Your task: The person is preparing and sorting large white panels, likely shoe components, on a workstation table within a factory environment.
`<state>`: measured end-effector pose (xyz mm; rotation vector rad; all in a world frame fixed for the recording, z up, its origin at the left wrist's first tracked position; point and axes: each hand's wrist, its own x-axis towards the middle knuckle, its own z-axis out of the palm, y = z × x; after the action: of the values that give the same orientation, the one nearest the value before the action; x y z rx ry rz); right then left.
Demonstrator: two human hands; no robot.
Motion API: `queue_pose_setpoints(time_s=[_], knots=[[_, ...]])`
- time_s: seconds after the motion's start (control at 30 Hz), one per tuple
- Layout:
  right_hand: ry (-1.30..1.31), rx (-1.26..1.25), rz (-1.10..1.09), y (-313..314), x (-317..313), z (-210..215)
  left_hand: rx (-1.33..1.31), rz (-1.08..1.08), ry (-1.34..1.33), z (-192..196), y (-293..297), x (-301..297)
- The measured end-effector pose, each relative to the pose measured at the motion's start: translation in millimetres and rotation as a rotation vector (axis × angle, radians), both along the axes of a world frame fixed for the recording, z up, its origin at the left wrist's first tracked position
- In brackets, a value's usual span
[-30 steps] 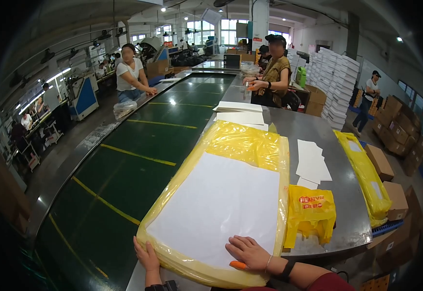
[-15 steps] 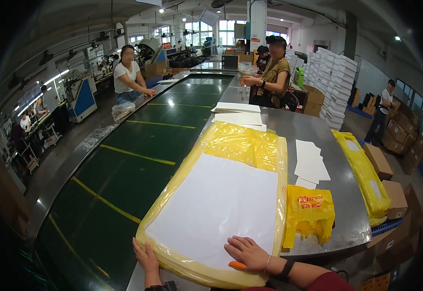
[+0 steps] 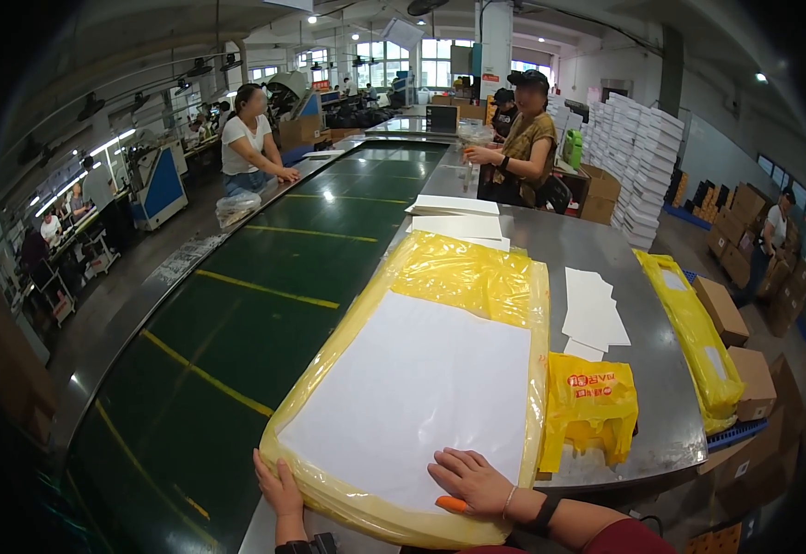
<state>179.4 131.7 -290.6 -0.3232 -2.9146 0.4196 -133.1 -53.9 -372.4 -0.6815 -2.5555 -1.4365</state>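
Note:
A wide stack or pad wrapped in clear yellow plastic film (image 3: pixel 463 268) lies in front of me, with a large white sheet (image 3: pixel 412 388) showing on it. My right hand (image 3: pixel 475 482) rests flat on the near right part of the sheet, fingers spread. Its thumb tip is orange, apparently a finger cover. At the near left corner, my left hand (image 3: pixel 279 494) lies against the side of the wrapped stack, fingers apart and stretched. Right of the stack, a yellow plastic bag (image 3: pixel 590 397) with red print lies crumpled on the metal table (image 3: pixel 661 406).
A green conveyor belt (image 3: pixel 264 323) with yellow cross lines runs along the left. White cards (image 3: pixel 592 309) and stacked white sheets (image 3: pixel 458 205) lie on the table. Yellow-wrapped packs (image 3: pixel 689 337) and cartons (image 3: pixel 721 309) stand at right. Co-workers stand on both sides of the belt.
The belt's yellow lines have shifted slightly away from me. A person at far right has bent toward the cartons, and the person at left has turned their head. My hands have stayed put.

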Motion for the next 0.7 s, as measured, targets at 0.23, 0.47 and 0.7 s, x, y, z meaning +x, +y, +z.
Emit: queue_pose_setpoints(time_s=[0.23, 0.47, 0.7], knots=[[0.005, 0.007, -0.007, 0.4, 2.5, 1.1, -0.002, -0.005, 0.006, 0.8, 1.7, 1.9], [-0.004, 0.015, -0.004, 3.1, 2.5, -0.9, 0.002, -0.005, 0.012, -3.6, 3.2, 1.5], [-0.021, 0.011, -0.015, -3.6, -2.8, 2.9, -0.013, 0.007, 0.020, -3.7, 0.5, -7.0]])
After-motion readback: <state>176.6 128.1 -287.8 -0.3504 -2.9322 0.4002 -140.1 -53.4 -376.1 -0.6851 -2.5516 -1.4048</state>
